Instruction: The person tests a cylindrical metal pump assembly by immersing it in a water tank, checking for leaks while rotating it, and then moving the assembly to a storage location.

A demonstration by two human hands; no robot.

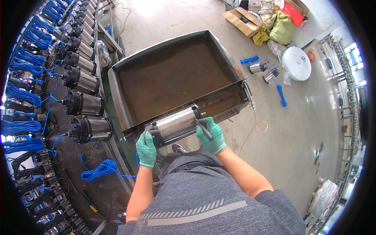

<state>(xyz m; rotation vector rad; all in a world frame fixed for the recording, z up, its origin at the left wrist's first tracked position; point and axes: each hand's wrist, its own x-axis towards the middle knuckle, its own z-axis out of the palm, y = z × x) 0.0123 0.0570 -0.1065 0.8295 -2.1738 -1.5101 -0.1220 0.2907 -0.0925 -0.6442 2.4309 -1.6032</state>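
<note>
A submersible pump (176, 124), a shiny steel cylinder with black ends, lies sideways across the near edge of a tank (164, 39) of brown water. My left hand (146, 150), in a green glove, is closed on the pump's black left end, its thumb up. My right hand (212, 136), gloved alike, is closed beside the right end, around a dark handle-shaped piece (204, 130). Whether that piece belongs to the pump cannot be made out. A coiled blue cable (100, 170) lies to the left, its lead running toward the pump.
Rows of similar pumps (90, 129) with blue cable coils line the bench (72, 160) on my left. A metal fitting (247, 94) with a thin hose (256, 121) sits at the tank's right corner. Two pumps (270, 75), a white roll (296, 64) and sacks (282, 29) stand beyond.
</note>
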